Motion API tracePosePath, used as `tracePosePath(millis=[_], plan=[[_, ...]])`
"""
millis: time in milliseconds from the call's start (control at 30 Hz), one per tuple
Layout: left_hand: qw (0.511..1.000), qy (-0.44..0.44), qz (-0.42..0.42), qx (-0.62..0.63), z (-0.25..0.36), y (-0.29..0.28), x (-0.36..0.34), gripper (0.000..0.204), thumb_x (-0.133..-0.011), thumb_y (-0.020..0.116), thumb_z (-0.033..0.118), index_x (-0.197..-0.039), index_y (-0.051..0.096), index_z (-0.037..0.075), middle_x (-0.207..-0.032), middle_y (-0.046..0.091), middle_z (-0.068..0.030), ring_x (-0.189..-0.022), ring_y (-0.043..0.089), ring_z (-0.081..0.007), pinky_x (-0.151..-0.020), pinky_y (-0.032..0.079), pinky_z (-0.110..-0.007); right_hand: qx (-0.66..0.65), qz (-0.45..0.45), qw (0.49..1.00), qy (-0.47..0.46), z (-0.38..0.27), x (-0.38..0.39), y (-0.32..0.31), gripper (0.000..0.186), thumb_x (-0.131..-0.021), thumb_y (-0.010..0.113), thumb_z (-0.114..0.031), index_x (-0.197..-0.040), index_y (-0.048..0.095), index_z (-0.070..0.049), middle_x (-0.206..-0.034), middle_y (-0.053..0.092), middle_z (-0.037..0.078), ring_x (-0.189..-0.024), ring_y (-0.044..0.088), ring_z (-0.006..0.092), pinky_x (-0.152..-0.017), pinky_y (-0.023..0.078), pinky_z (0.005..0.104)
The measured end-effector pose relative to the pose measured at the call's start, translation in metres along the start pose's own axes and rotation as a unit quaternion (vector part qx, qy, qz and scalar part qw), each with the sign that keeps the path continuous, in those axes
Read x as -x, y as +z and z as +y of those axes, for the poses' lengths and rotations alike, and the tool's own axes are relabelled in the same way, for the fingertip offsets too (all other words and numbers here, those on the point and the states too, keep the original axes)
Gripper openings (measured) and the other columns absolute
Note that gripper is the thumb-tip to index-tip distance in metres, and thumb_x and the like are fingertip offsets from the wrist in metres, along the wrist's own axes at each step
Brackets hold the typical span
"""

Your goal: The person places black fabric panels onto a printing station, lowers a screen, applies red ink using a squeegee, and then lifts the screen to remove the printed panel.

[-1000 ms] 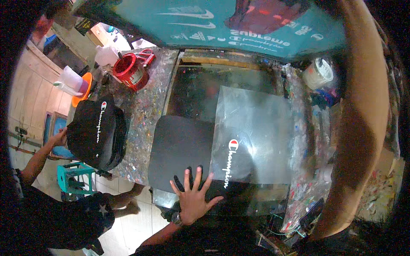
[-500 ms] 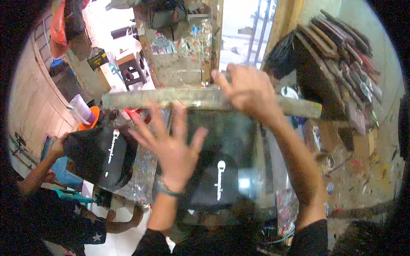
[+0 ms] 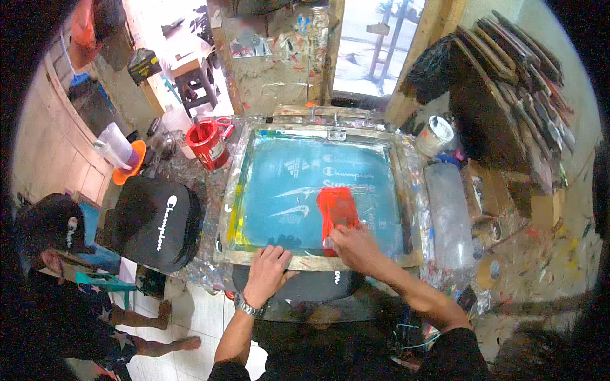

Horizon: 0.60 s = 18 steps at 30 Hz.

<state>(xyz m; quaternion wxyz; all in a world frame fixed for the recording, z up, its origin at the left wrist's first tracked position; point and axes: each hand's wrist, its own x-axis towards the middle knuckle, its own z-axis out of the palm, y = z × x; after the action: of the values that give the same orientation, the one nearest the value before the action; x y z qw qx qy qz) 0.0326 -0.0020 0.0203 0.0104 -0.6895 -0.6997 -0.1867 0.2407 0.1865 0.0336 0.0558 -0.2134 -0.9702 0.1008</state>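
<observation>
- Right hand (image 3: 351,244) grips the red-inked squeegee (image 3: 330,222), toward five o'clock on the teal mesh (image 3: 267,168); likely light, stiff, slick with ink: hold its near end.
- Left hand (image 3: 269,267) rests unclenched on the wooden frame (image 3: 311,261) at seven o'clock; probably rigid, the mesh delicate.

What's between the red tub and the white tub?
The blue screen, in the head view: the red tub stands to its left, the white tub to its right.

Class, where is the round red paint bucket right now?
In the head view's left half, the bucket stands beside the wooden-framed blue mesh screen, beyond the stack of black panels.
</observation>
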Motion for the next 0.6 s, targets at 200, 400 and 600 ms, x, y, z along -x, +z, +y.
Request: tracePosePath(millis=[200, 400, 600], plan=[[0.998, -0.033, -0.013, 0.049, -0.002, -0.005, 0.003, 0.048, -0.073, 0.085, 0.033, -0.109, 0.064, 0.008, -0.096, 0.057, -0.0085, -0.096, 0.055, -0.0294, -0.085, 0.043, -0.044, 0.025, 0.105, 0.994, 0.011, 0.042, -0.052, -0.012, 0.019, -0.095, 0.062, -0.024, -0.108, 0.059, -0.009, -0.099, 0.065, 0.014, -0.091, 0.066, 0.0365, -0.084, 0.047, 0.0518], [0.999, -0.023, 0.002, 0.043, -0.004, 0.003, 0.000, 0.048, -0.074, 0.084, 0.033, -0.111, 0.064, 0.009, -0.097, 0.055, -0.0091, -0.096, 0.054, -0.0301, -0.084, 0.043, -0.044, -0.037, -0.072, 0.996, -0.037, 0.061, -0.062, -0.040, 0.017, -0.096, 0.056, -0.021, -0.108, 0.060, -0.009, -0.098, 0.069, 0.019, -0.090, 0.069, 0.0412, -0.075, 0.055, 0.0516], [0.999, -0.027, 0.010, 0.025, -0.001, 0.001, 0.000, 0.048, -0.075, 0.084, 0.032, -0.113, 0.064, 0.010, -0.098, 0.055, -0.0084, -0.097, 0.054, -0.0299, -0.084, 0.043, -0.044, -0.037, -0.067, 0.996, 0.050, 0.073, -0.088, -0.026, 0.023, -0.095, 0.053, -0.017, -0.116, 0.054, -0.007, -0.104, 0.069, 0.022, -0.097, 0.066, 0.0457, -0.081, 0.051, 0.0581]])
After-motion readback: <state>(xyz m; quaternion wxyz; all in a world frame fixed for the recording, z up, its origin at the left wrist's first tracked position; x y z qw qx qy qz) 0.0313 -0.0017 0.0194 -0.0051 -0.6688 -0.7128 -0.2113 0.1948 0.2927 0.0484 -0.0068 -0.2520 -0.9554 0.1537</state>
